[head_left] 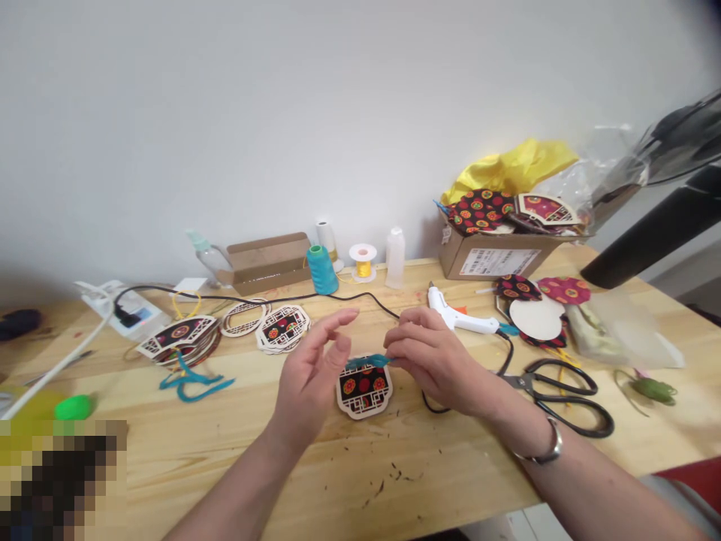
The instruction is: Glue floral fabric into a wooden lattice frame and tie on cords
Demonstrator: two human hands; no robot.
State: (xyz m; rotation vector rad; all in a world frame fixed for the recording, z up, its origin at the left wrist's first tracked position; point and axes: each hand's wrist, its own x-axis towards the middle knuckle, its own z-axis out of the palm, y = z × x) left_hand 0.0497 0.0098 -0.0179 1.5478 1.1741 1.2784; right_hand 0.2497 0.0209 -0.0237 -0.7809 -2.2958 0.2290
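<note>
A wooden-framed patterned piece [364, 391] with dark flowered fabric lies on the table between my hands. Blue cord [369, 361] runs across its top edge. My right hand [431, 353] pinches the right end of this cord, fingertips together. Beside the cord's left end is my left hand [315, 368], its fingers apart and curved, the thumb close to the cord. To the right of my right hand lies a white glue gun [465, 319]. Black-handled scissors [532, 383] rest near my right forearm.
Along the wall stand a blue thread cone [322, 272], a yellow spool [363, 268], a white bottle [396, 259] and a full cardboard box [501, 257]. Framed pieces [183, 340] lie left by a power strip [132, 319]. A black cable [282, 298] crosses the table [270, 488].
</note>
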